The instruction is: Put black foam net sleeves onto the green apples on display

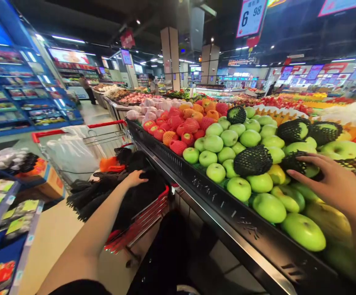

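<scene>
My right hand (332,184) lies over the pile of green apples (259,182) on the black display stand (215,205), fingers stretched out and resting on an apple wrapped in black foam net (297,164). My left hand (136,179) reaches down into the red shopping cart (73,131), its fingers curled on a heap of black foam nets (125,192) piled in the cart. More net-wrapped apples (252,160) sit among the bare ones.
Red apples in red nets (181,127) and oranges lie further along the stand. White plastic bags (70,153) fill the cart's front. Blue shelves (14,102) line the left aisle; a low rack (2,213) stands at near left. People stand far down the aisle.
</scene>
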`<state>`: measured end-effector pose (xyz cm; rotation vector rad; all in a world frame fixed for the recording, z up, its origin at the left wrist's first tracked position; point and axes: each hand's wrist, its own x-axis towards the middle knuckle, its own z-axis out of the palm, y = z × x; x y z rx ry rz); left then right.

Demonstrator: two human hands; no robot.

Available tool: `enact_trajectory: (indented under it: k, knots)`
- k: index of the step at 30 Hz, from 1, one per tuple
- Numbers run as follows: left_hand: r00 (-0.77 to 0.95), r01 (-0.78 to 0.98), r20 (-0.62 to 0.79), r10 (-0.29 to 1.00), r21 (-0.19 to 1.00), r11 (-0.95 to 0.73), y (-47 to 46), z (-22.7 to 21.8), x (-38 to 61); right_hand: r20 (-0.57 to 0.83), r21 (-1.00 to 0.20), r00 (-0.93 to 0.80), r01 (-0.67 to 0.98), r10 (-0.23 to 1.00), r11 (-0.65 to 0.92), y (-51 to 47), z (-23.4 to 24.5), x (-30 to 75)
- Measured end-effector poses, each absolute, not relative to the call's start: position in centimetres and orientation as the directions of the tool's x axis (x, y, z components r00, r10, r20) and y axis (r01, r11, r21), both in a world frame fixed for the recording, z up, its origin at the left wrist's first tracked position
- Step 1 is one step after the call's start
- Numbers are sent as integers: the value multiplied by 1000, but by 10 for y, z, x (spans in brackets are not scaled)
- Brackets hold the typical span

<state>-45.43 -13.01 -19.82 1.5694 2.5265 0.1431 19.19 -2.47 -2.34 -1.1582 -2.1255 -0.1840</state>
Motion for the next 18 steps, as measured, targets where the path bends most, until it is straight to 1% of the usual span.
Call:
enact_trajectory:
  k: [2,6,9,12,13,14,15,17,18]
  knots:
    - [-455,884,-77,887,84,460,-127,-210,-450,637,-191,-364,779,679,597,-24,-23,193]
    - [-514,855,44,856,-57,516,-124,-218,-448,618,-181,-386,778,685,602,-26,-23,194]
    - [-523,840,107,845,-98,533,-125,-210,-454,606,-189,-373,791,703,582,-27,-23,193]
    - [-552,812,184,813,-102,574,-126,-191,-461,623,-186,-361,794,694,579,-27,-25,192]
    - [-565,802,212,797,-86,591,-127,-182,-463,634,-181,-361,791,685,584,-26,-26,192]
    - [-587,790,238,774,-41,612,-127,-172,-464,642,-175,-363,789,675,590,-25,-27,192]
    - [-621,771,260,739,36,636,-127,-160,-463,648,-171,-364,787,669,593,-25,-27,192]
    - [-705,709,311,638,259,656,-126,-135,-458,646,-171,-364,788,671,592,-24,-28,193]
    - [-743,669,346,573,379,639,-124,-121,-453,640,-173,-363,790,677,588,-24,-28,193]
